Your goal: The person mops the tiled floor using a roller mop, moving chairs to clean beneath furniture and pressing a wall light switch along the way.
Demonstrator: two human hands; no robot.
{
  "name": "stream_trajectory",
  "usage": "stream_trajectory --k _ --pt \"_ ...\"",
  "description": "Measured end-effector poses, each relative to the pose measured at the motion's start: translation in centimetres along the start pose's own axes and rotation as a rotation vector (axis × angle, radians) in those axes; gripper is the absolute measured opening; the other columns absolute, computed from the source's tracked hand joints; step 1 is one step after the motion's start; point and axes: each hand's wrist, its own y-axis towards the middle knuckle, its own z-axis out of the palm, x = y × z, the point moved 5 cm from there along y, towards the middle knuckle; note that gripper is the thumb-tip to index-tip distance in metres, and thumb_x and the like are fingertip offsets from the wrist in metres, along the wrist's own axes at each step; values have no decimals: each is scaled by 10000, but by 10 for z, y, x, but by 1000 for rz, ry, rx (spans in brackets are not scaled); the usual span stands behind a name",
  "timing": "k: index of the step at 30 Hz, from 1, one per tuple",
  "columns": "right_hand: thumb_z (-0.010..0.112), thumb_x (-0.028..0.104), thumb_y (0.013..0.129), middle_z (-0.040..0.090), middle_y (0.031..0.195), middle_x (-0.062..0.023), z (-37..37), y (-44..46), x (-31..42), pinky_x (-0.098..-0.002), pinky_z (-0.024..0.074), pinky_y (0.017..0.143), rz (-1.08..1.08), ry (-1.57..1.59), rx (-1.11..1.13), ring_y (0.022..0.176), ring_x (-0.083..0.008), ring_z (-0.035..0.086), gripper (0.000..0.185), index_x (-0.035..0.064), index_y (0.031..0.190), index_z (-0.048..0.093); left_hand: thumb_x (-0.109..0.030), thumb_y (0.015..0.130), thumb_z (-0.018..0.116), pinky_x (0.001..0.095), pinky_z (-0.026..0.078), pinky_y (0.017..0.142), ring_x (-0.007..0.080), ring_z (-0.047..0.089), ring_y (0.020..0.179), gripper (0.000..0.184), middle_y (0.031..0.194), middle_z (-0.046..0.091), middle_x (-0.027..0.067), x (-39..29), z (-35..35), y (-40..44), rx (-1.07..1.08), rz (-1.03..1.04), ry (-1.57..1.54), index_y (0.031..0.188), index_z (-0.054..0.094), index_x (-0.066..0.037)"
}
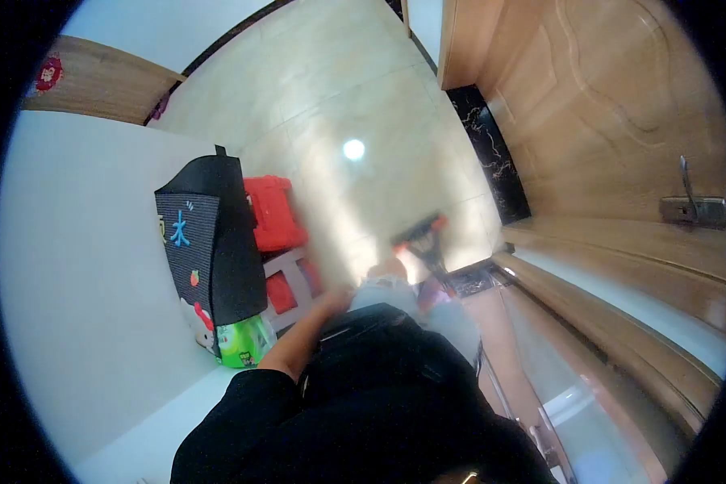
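Observation:
My left hand [340,301] is beside my left thigh, blurred and partly against my light-coloured trousers [383,294]; its fingers cannot be made out. A dark tool head with orange ends [421,232], like a floor cleaning tool, is low over or on the tiled floor [323,121] ahead of my legs. Its dark shaft runs back toward my right leg. No part of my right hand shows, so whether it holds the tool is hidden.
On the left, a black ribbed bag or cover [198,234] stands by red containers [274,214] on a pale rack [298,278]. A green package [240,343] shows beneath the cover. A wooden door [621,113] with a metal handle [694,210] and a glass panel [573,395] are on the right.

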Motion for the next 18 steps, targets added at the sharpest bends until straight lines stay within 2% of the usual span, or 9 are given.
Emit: stream_trajectory --k 2,4,6,8,9,10,12,15,18 --pt "500 312 839 613 877 -207 0 42 42 -477 471 684 -192 -16 -84 774 -404 586 534 173 1328 337 -248 859 523 337 497 670 247 625 725 332 804 636 174 4 -4 -2 -20 -11 17 1084 551 -6" --pt "511 309 832 619 861 -198 -12 102 106 -474 473 673 -440 -71 -198 757 -401 589 531 161 1319 360 -241 856 530 344 493 684 251 623 785 373 901 623 190 19 -22 -2 21 -169 -71 1154 504 -19" --pt "507 298 834 615 860 -199 -39 162 197 -468 472 683 -353 -158 -97 764 -413 580 537 161 1327 346 -232 850 540 349 492 699 261 615 811 420 965 604 191 16 -59 -3 -9 -216 -239 1206 451 -29" --pt "510 291 838 600 919 -235 -78 204 313 -466 462 730 -410 -177 -74 807 -406 581 546 153 1335 332 -212 837 564 361 484 754 275 574 922 535 1100 541 192 -12 -122 3 -32 -61 -300 1297 340 -53" --pt "521 286 833 597 918 -253 -100 212 382 -459 463 742 -556 -237 -182 814 -407 583 567 142 1341 315 -196 823 582 365 473 793 282 536 996 582 1149 505 195 -17 -150 31 -76 98 -185 1319 308 -63" --pt "531 283 823 600 903 -257 -96 255 423 -451 465 751 -594 -153 -67 828 -408 582 592 123 1343 300 -179 810 599 368 463 832 290 497 1071 632 1197 470 198 -21 -179 58 -137 252 -66 1342 275 -73" --pt "534 257 810 590 886 -287 -117 256 565 -440 464 772 -621 -304 15 861 -400 583 602 81 1327 280 -120 759 634 379 433 893 314 412 1170 705 1240 416 210 -29 -232 119 -279 446 76 1355 258 -82" --pt "522 205 801 582 949 -284 -89 295 726 -442 456 808 -673 -403 86 897 -416 570 597 77 1323 260 -53 677 657 407 402 931 359 385 1183 807 1256 392 218 -67 -323 180 -401 652 88 1370 251 -121" --pt "531 209 803 578 962 -287 -49 317 847 -442 452 810 -723 -451 111 915 -422 561 624 69 1338 241 -42 654 659 423 392 937 356 381 1190 829 1268 388 209 -50 -377 213 -350 396 284 1370 260 -166"
